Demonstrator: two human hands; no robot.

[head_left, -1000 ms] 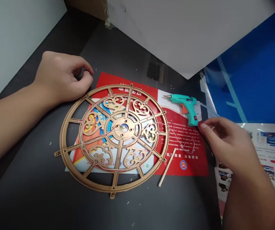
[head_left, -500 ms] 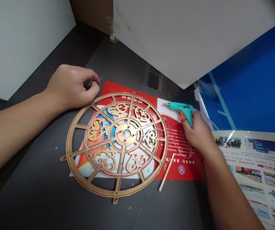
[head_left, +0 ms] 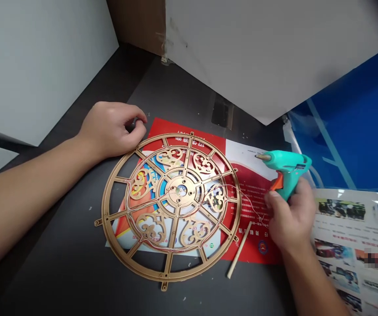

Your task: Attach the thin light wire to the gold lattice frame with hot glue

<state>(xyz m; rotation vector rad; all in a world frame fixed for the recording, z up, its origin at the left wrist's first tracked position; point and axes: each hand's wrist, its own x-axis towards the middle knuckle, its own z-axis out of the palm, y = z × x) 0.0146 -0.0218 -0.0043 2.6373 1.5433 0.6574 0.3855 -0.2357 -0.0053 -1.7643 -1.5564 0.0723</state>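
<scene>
My right hand (head_left: pixel 292 219) grips the handle of a teal hot glue gun (head_left: pixel 284 162) with an orange trigger. Its metal nozzle points left, above the printed sheet. On the table lies a round gold-coloured ornamental frame (head_left: pixel 168 275) with spokes, scrollwork and a central hub. Thin wires (head_left: pixel 246 196) run around its inside and trail off to the right. My left hand (head_left: pixel 113 127) rests at the frame's upper left rim, fingers curled in; whatever they may hold is hidden.
Beneath the frame is a red and white printed sheet (head_left: pixel 241 250). A thin pale stick (head_left: pixel 239 250) lies right of the frame. White panels (head_left: pixel 235 57) rise behind and at the left. A photo-covered sheet (head_left: pixel 340 228) and a blue surface (head_left: pixel 366 123) lie to the right.
My right hand has raised the glue gun off the sheet, towards the camera and to the right. My left hand stays by the rim. The whole view has shifted slightly.
</scene>
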